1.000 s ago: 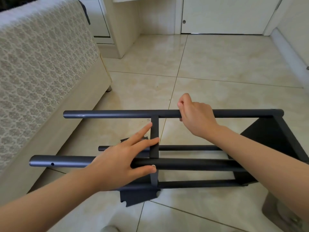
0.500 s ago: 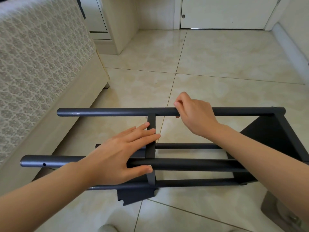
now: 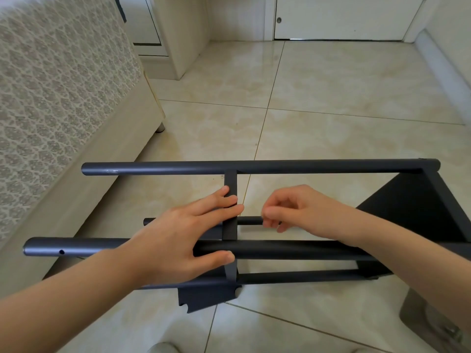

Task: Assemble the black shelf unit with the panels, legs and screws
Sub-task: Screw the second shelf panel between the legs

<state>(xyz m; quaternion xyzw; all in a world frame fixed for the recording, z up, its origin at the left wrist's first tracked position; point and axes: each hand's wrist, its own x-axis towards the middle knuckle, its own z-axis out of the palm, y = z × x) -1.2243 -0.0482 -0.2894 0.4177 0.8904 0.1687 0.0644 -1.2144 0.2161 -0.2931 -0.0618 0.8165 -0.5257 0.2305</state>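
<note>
The black shelf unit lies on its side on the tiled floor. Its far upper leg [image 3: 178, 168] and near leg [image 3: 76, 247] run left to right, joined by a narrow middle panel [image 3: 230, 179] and an end panel [image 3: 407, 207] at the right. My left hand [image 3: 178, 238] rests across the near leg, its straight fingers pressing the middle panel's edge, thumb at the leg's near side. My right hand [image 3: 300, 210] hovers inside the frame with curled fingers, fingertips together in front of the lower far leg [image 3: 183, 221]. Whether anything small sits between them is hidden.
A sofa with a lace cover [image 3: 51, 98] runs along the left. A cream cabinet [image 3: 183, 34] and a white door [image 3: 344, 16] stand at the back. A grey object [image 3: 428, 317] sits at the bottom right, close to the unit's end.
My right hand has let go of the far upper leg and dropped down into the frame, fingers curled. My left hand has stayed on the middle panel and near leg.
</note>
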